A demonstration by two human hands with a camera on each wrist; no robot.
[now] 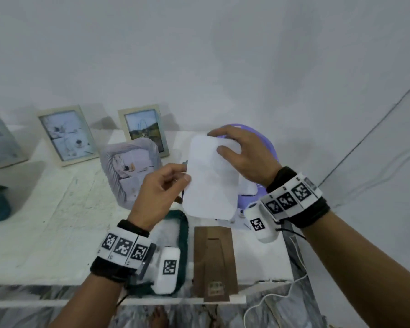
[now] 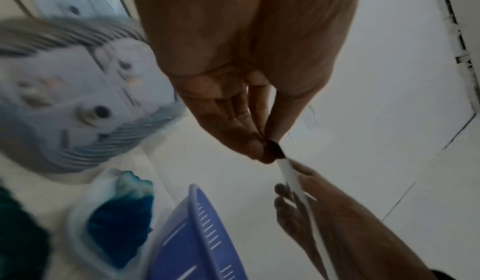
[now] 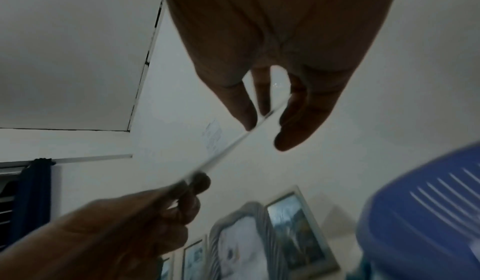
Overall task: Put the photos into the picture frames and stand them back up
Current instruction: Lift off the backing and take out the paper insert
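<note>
Both hands held one white rectangular photo print (image 1: 211, 178) blank side up above the brown cardboard frame backing (image 1: 214, 261): the left hand (image 1: 160, 195) pinched its left edge, the right hand (image 1: 243, 157) gripped its far corner, probably to turn and align it. Behind the backing, a purple plastic basket (image 1: 269, 147) and framed pictures stood on a white tabletop (image 1: 57, 221) against a pale wall.

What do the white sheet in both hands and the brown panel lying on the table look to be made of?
White sheet: probably photo paper, matte blank back, seen thin edge-on from the wrists. Brown panel: likely fibreboard or card, dull brown, with a cut-out stand.
</note>
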